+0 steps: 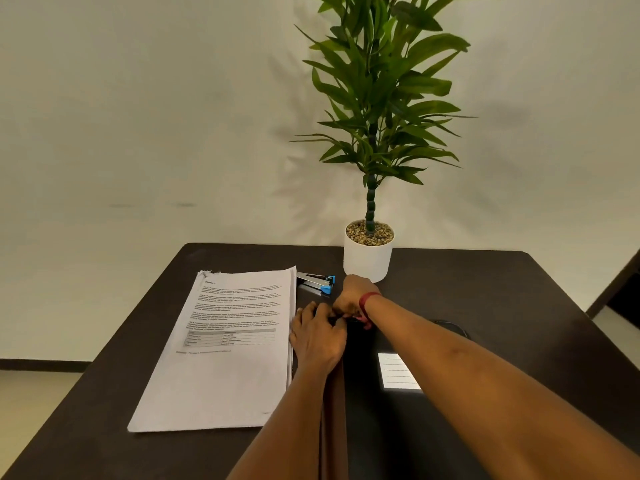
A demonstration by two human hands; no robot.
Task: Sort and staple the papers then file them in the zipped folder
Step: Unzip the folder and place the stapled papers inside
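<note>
The zipped folder [381,431] is black and lies flat on the table [519,306], long axis running 6 to 12 o'clock, with a white label [398,371] on its cover. Both forearms reach up along it to its far left corner, at about 11 o'clock on the folder. The left hand [318,336] sits back-up on the folder's left edge, fingers curled onto that corner. The right hand [349,299] is bent down just past it; its fingers are hidden, so can't tell what it's got. The papers [228,348] are just at 9 o'clock of the left hand, heading end far. The stapler [317,281] is at 12 o'clock, nose pointing 9. A potted plant [369,258] stands right behind it.
</note>
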